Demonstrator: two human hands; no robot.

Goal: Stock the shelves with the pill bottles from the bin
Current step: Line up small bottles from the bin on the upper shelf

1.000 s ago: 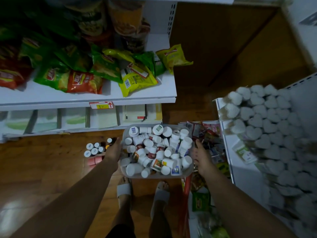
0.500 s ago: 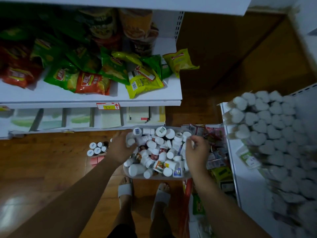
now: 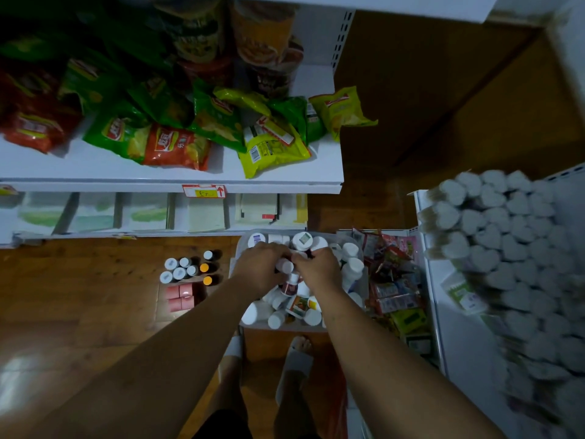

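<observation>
On the white shelf (image 3: 177,177) at the far left lay bags of chips (image 3: 177,147). Down on the wood floor stood a little group of small bottles (image 3: 190,267), just beside some pink boxes (image 3: 180,297). Next came the clear bin (image 3: 286,329), full of white-capped pill bottles (image 3: 302,241). The left hand (image 3: 262,264) and the right hand (image 3: 319,270) were both down in the pile, close together, fingers bent over the bottles. The fingertips were hidden, so I could not tell if either hand held a bottle tight. Further right lay snack packets (image 3: 392,280) and white heart-shaped packs (image 3: 506,248). This looked like the picking-up step. Next, a hand would need to close round one bottle, lift it out and stand it on a shelf
</observation>
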